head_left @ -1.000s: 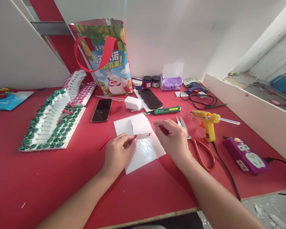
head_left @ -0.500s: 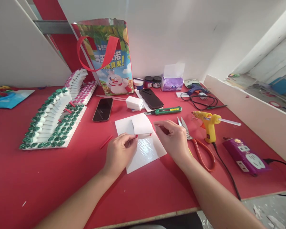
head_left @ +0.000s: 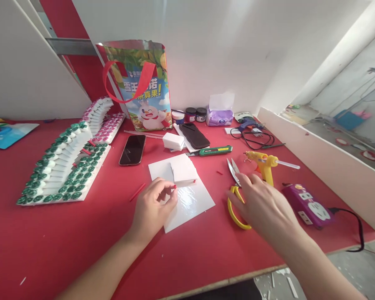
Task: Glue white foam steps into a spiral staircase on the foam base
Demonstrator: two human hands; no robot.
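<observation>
My left hand (head_left: 156,206) is closed in a pinch on a small red stick piece (head_left: 175,186), held at the near left corner of a white folded block (head_left: 184,168). This block sits on a white board (head_left: 193,214) with a shiny surface. Another red bit (head_left: 194,181) shows at the block's right corner. My right hand (head_left: 264,204) is open over the scissors (head_left: 237,210), its fingers apart and covering part of the handles. A longer red stick (head_left: 137,192) lies left of the board, and a short red piece (head_left: 219,172) lies to its right.
A yellow glue gun (head_left: 262,160) and purple power strip (head_left: 309,204) stand right. Behind the board are a green cutter (head_left: 215,151), phones (head_left: 133,150), white blocks (head_left: 173,141), paint jars (head_left: 190,114) and tissues (head_left: 220,116). A decorated white model (head_left: 65,166) and bag (head_left: 146,91) stand left.
My right hand has moved right and nearer, from beside the block to over the scissors, and its fingers have opened. A short red piece now shows on the table. My left hand keeps its pinch.
</observation>
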